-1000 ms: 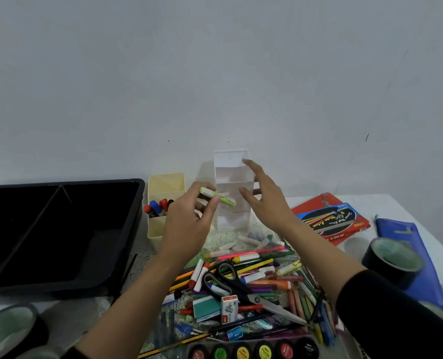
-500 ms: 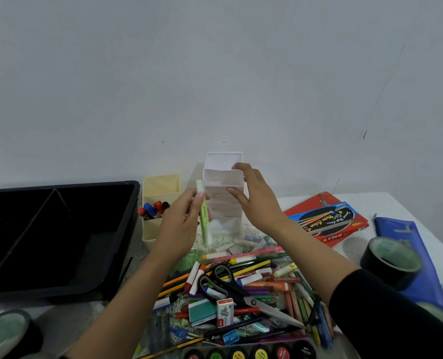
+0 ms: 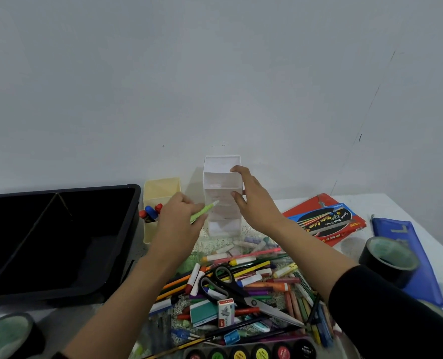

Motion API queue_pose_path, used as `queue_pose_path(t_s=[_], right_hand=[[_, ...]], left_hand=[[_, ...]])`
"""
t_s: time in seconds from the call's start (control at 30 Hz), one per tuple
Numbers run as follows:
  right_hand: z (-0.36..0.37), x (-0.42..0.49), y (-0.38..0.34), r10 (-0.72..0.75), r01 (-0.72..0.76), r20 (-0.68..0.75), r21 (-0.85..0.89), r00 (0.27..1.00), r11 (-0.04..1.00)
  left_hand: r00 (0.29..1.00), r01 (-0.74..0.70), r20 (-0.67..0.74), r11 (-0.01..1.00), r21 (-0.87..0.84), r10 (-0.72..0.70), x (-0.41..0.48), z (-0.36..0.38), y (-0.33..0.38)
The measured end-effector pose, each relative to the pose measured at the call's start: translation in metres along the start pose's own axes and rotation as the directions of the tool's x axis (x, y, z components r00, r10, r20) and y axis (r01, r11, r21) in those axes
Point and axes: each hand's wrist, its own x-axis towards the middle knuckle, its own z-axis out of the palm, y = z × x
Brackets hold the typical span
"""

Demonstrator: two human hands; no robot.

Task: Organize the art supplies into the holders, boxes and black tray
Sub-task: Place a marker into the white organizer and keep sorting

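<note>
My left hand [image 3: 177, 224] pinches a light green marker [image 3: 204, 212], whose tip points up and right at the tall white holder [image 3: 221, 174]. My right hand [image 3: 254, 200] grips that holder's right side and front edge. Left of it stands a cream holder [image 3: 161, 187] with red and blue markers [image 3: 150, 213] inside. The black tray [image 3: 60, 242] sits at the left. In front of my hands lies a pile of pencils, crayons and pens [image 3: 262, 281], with scissors [image 3: 230, 288] on top.
A red and blue colour box [image 3: 324, 218] and a blue pouch [image 3: 401, 244] lie at the right, next to a black tape roll [image 3: 388, 260]. Another tape roll [image 3: 8, 335] is at the bottom left. Paint pots [image 3: 254, 352] line the near edge. A wall rises behind.
My left hand turned the green marker from upright to slanted, tip toward the white holder. My right hand keeps its grip on the holder. The view tilted up a little.
</note>
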Motion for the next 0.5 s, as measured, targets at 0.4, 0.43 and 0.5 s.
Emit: queue_pose_path(t_s=[0.4, 0.43, 0.5], right_hand=[[0.000, 0.005, 0.006, -0.012, 0.013, 0.046, -0.032, 0.999, 0.999], [-0.001, 0.005, 0.007, -0.017, 0.019, 0.052, -0.037, 0.998, 0.999], [-0.002, 0.005, 0.008, -0.026, 0.029, 0.060, -0.046, 0.998, 0.999]], left_hand=[[0.963, -0.258, 0.153, 0.926, 0.275, 0.223, 0.040, 0.022, 0.008], [0.958, -0.283, 0.134, 0.918, 0.277, 0.255, 0.037, 0.021, 0.006], [0.950, -0.313, 0.082, 0.917, 0.248, 0.302, 0.026, 0.019, 0.000]])
